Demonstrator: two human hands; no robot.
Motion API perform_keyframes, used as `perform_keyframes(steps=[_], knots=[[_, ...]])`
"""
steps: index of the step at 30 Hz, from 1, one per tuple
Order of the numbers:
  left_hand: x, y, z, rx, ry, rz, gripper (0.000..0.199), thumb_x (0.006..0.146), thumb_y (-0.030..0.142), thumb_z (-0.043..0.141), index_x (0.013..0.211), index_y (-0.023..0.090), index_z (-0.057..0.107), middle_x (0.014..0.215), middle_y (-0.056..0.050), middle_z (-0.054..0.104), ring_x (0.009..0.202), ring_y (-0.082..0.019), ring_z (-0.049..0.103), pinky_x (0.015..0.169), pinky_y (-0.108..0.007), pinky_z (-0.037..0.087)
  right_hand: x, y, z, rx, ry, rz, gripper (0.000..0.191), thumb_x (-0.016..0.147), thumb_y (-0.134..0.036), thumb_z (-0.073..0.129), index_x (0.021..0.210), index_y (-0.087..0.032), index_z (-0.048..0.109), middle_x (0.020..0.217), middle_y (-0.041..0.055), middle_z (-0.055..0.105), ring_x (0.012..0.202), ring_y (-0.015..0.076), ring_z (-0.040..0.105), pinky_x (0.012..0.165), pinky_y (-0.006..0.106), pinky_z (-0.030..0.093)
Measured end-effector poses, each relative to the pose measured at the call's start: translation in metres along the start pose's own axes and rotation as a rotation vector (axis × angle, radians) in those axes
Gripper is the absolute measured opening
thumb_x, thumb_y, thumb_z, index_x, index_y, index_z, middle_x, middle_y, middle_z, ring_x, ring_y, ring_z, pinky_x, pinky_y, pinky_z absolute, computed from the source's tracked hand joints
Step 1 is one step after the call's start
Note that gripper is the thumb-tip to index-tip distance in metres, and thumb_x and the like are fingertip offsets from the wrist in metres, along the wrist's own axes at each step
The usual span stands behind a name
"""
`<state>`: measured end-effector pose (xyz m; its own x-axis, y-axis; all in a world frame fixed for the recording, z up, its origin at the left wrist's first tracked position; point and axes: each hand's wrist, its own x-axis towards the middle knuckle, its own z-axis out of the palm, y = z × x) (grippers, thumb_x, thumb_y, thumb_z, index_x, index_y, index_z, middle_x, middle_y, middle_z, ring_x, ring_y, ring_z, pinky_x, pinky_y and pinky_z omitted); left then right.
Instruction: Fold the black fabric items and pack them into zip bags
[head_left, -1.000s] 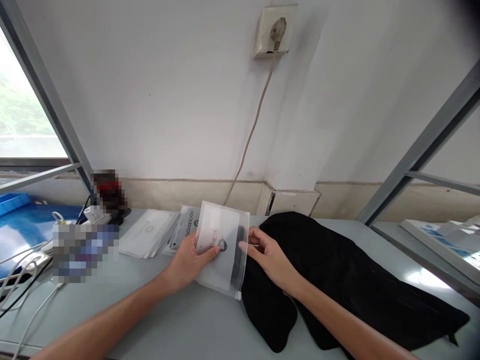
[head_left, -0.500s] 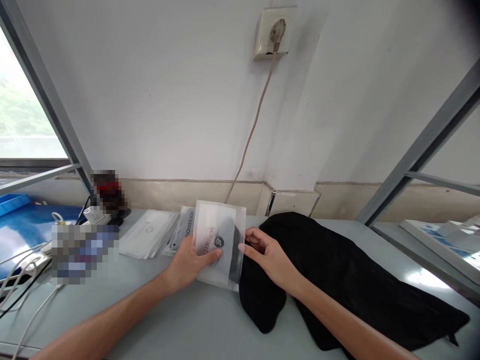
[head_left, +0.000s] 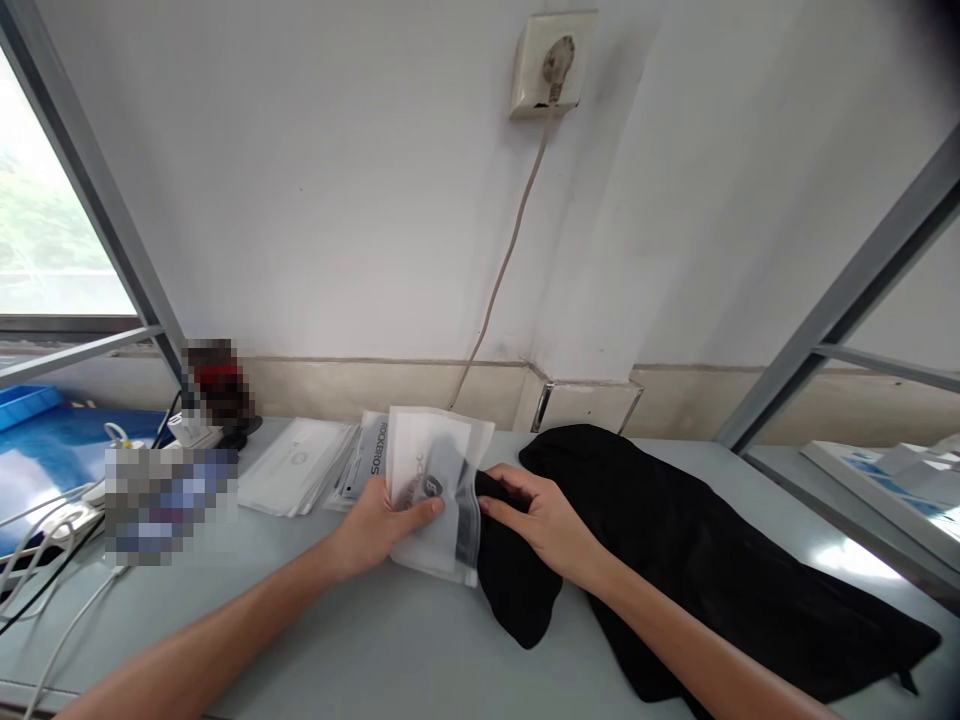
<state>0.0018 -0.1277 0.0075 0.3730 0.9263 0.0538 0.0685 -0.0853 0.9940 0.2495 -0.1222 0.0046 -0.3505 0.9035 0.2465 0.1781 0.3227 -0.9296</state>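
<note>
As the left grip [head_left: 379,528] pinches the pouch [head_left: 427,540], the right grip [head_left: 544,518] seemingly pinches cloth [head_left: 519,590] at its edge.

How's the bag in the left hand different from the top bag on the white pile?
The held bag is up in the left hand; the top bag lies flat.
The held bag shows a dark round mark; the top bag's round mark is faint.
Both bags look whitish.

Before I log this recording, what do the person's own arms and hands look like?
The left hand and right hand are gloveless, no rings visible. The left forearm and right forearm are bare to the picture's edge, no sleeves, watch or bracelet showing.
</note>
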Motion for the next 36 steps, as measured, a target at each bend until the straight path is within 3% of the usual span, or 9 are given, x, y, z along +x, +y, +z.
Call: perform_keyframes(steps=[5,7,11,14,18,24,29,33,36], knots=[[0.005,0.004,-0.003,0.030,0.340,0.029,0.043,0.084,0.053,0.079,0.107,0.017,0.075,0.105,-0.010,0.078,0.102,-0.032,0.073,0.085,-0.039,0.059,0.002,0.000,-0.004,-0.016,0.028,0.078,0.026,0.091,-0.050,0.071,0.094,-0.025,0.069,0.082,-0.0017,0.063,0.077,0.0194,0.056,0.072,0.031,0.045],[0.004,0.006,-0.003,0.030,0.261,0.019,0.043,0.085,0.053,0.078,0.110,0.018,0.075,0.108,-0.010,0.078,0.105,-0.032,0.072,0.087,-0.039,0.059,0.002,0.001,-0.005,0.004,0.026,0.086,0.024,0.091,-0.049,0.071,0.093,-0.024,0.069,0.082,-0.0018,0.063,0.078,0.0196,0.057,0.072,0.031,0.046],[-0.002,0.008,-0.002,0.034,-0.084,0.023,0.043,0.089,0.050,0.076,0.120,0.022,0.072,0.120,-0.010,0.075,0.115,-0.031,0.069,0.095,-0.038,0.057,0.002,0.001,-0.005,0.049,0.038,0.058,0.021,0.092,-0.044,0.069,0.090,-0.023,0.069,0.091,0.0001,0.068,0.089,0.0225,0.061,0.081,0.033,0.049],[-0.002,0.005,-0.001,0.046,-0.143,0.002,0.043,0.089,0.050,0.077,0.118,0.019,0.072,0.115,-0.011,0.076,0.112,-0.030,0.070,0.093,-0.038,0.057,0.001,0.000,-0.003,0.046,-0.011,0.046,0.019,0.092,-0.042,0.071,0.087,-0.023,0.070,0.088,-0.0008,0.067,0.086,0.0211,0.060,0.080,0.032,0.048],[0.003,-0.003,-0.002,-0.011,0.096,0.004,0.044,0.085,0.051,0.080,0.112,0.017,0.074,0.108,-0.010,0.077,0.103,-0.029,0.072,0.087,-0.035,0.058,-0.001,-0.001,-0.001,0.054,-0.050,0.085,0.025,0.092,-0.046,0.070,0.082,-0.023,0.067,0.081,-0.0018,0.062,0.078,0.0191,0.059,0.072,0.031,0.047],[0.007,-0.003,-0.001,-0.045,0.413,0.016,0.045,0.079,0.052,0.083,0.105,0.016,0.075,0.100,-0.009,0.078,0.096,-0.028,0.072,0.080,-0.033,0.059,0.001,-0.003,-0.004,0.170,0.083,0.143,0.038,0.085,-0.051,0.078,0.112,-0.027,0.068,0.114,0.0033,0.071,0.109,0.0272,0.066,0.096,0.039,0.053],[0.006,0.000,-0.003,-0.069,0.447,0.029,0.047,0.082,0.053,0.081,0.109,0.016,0.073,0.106,-0.010,0.078,0.101,-0.029,0.072,0.085,-0.036,0.059,0.001,-0.003,-0.003,0.403,0.028,0.290,0.052,0.077,-0.047,0.087,0.121,-0.030,0.065,0.121,0.0050,0.073,0.116,0.0291,0.067,0.101,0.045,0.053],[0.006,0.000,-0.001,-0.025,0.437,0.043,0.047,0.082,0.053,0.081,0.109,0.016,0.073,0.107,-0.010,0.078,0.103,-0.030,0.072,0.087,-0.036,0.058,-0.002,-0.005,0.003,0.427,-0.018,0.270,0.053,0.074,-0.042,0.090,0.119,-0.029,0.067,0.125,0.0056,0.074,0.123,0.0295,0.065,0.108,0.046,0.050],[0.005,0.001,0.000,-0.003,0.401,0.037,0.048,0.082,0.054,0.079,0.111,0.017,0.073,0.110,-0.010,0.078,0.106,-0.030,0.072,0.088,-0.036,0.058,-0.002,-0.003,0.005,0.419,0.041,0.253,0.051,0.076,-0.040,0.089,0.120,-0.029,0.066,0.124,0.0044,0.074,0.123,0.0285,0.066,0.111,0.045,0.048]])
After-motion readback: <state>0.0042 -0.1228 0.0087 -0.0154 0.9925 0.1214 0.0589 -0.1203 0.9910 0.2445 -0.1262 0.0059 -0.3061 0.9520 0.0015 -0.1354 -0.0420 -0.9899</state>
